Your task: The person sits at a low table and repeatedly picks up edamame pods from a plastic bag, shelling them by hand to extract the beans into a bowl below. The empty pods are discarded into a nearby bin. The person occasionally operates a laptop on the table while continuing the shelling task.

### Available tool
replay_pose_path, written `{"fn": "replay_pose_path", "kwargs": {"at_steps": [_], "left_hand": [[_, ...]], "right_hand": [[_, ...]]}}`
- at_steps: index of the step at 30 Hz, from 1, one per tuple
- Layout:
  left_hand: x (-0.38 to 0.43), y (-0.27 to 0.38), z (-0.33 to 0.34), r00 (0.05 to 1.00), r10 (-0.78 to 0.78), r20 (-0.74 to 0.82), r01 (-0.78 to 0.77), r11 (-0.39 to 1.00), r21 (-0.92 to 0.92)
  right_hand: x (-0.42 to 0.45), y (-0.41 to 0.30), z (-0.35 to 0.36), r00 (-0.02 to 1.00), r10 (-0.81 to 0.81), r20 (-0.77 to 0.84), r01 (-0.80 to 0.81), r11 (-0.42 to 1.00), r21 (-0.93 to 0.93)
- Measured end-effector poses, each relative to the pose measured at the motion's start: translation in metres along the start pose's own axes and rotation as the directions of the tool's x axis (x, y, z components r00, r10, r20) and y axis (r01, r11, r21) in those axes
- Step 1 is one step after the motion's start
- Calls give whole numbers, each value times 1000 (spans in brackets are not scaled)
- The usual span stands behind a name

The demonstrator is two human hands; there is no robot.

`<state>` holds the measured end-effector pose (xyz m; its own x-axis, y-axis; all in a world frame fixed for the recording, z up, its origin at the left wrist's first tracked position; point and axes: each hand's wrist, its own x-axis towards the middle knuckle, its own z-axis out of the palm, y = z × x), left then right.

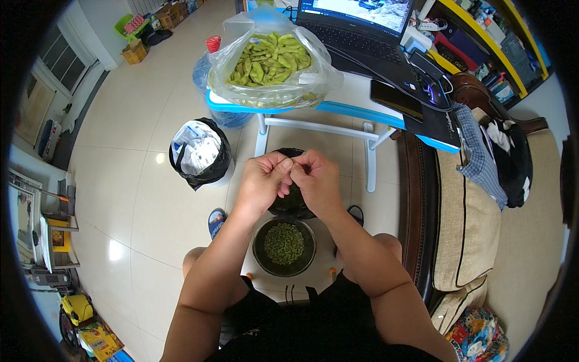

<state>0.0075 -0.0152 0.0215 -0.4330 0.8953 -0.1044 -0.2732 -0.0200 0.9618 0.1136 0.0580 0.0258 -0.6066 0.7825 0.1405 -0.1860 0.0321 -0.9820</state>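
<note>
My left hand [270, 174] and my right hand [315, 177] meet at the fingertips, pinching something small, perhaps a soybean pod, mostly hidden by the fingers. Below them on the floor is a bin lined with a black plastic bag [289, 206], partly covered by my hands. Nearer to me, between my feet, stands a round metal bowl [311, 260] with shelled green soybeans [284, 243] in it. Beyond my hands, an open clear plastic bag [329, 74] full of green soybean pods [267, 63] rests on the table.
The white table with a blue edge [357, 111] also carries a laptop [357, 40] and a smartphone [396, 100]. A wastebasket with a black liner [217, 169] stands on the left. A sofa with beige cushions [468, 226] is on the right.
</note>
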Motion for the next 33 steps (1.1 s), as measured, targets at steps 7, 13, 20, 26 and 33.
{"fn": "replay_pose_path", "kwargs": {"at_steps": [7,13,20,26,33], "left_hand": [[2,-2,2,999,32,-26,-30,995,93],[2,1,4,996,32,-81,-20,990,141],[6,-3,5,987,34,-158,-38,999,-26],[8,-7,10,972,-6,-237,-48,974,-220],[11,1,0,983,-62,-173,-14,914,-404]], "right_hand": [[-1,10,7,998,40,-55,-42,999,-32],[-2,6,13,991,44,-123,-58,992,-112],[-2,6,19,979,-23,-204,-20,978,-210],[-3,26,15,966,-90,-242,46,982,-184],[0,30,11,956,-156,-246,104,972,-211]]}}
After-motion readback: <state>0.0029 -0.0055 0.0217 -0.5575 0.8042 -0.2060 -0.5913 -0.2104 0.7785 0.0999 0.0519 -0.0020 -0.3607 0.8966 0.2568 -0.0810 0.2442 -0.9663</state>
